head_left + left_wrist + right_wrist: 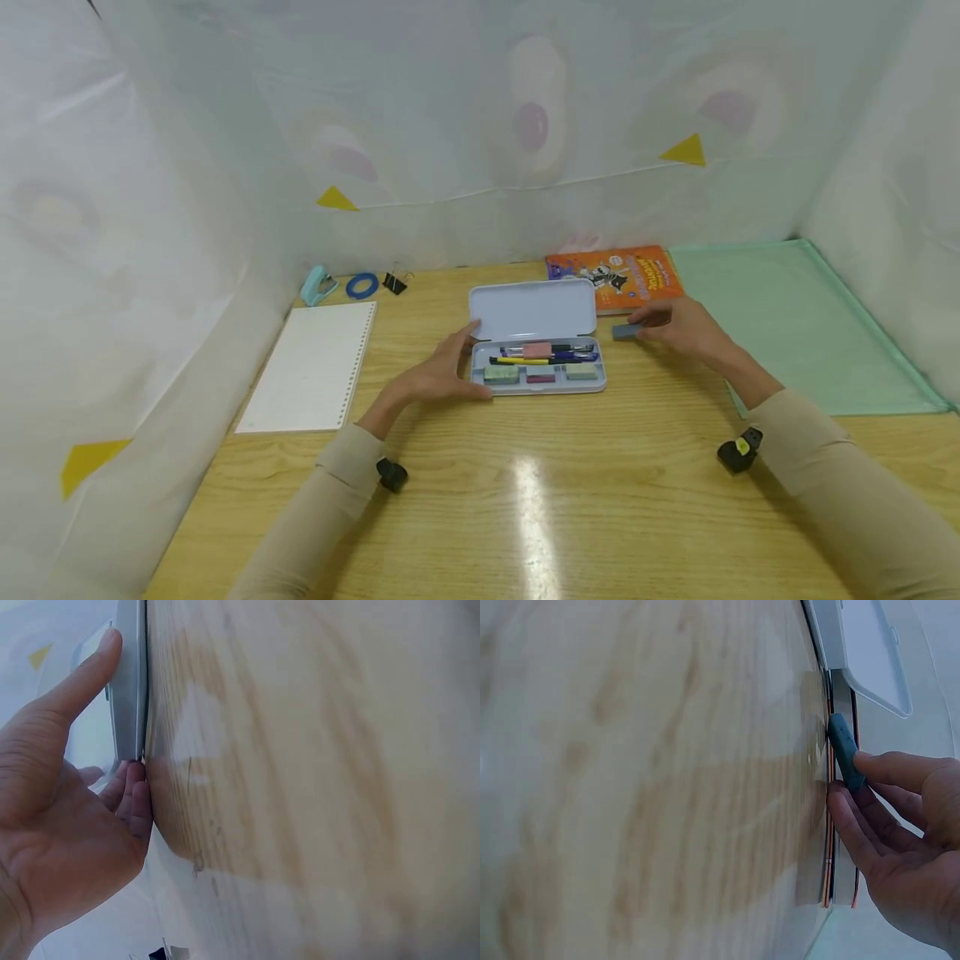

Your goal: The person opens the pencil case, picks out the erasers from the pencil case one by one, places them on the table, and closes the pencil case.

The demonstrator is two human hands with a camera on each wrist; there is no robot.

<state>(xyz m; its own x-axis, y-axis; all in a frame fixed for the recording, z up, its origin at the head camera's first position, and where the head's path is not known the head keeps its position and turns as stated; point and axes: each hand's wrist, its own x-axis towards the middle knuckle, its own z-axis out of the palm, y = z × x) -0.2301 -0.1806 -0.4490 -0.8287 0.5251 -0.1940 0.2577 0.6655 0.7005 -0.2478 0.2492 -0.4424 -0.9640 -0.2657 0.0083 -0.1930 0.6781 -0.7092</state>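
A pale blue pencil case (532, 310) lies open on the table, its lid tipped back. Inside are several pens (525, 361), a pink eraser (537, 350) lying across them, and small blocks, among them a green one (501, 375). My left hand (433, 377) holds the case by its left end, thumb at the front edge and fingers round the back corner. To the right of the case, my right hand (678, 329) pinches a blue-grey eraser (624, 332) between thumb and fingers. In the right wrist view this eraser (843, 748) is tilted, close above the tabletop.
An orange book (648, 279) lies behind the case, with a green translucent mat or folder (825, 333) to the right. At left are a spiral-edged notepad (307, 367), a teal stapler (317, 286), a blue ring (362, 286) and a black binder clip (395, 283). White sheeting encloses the table.
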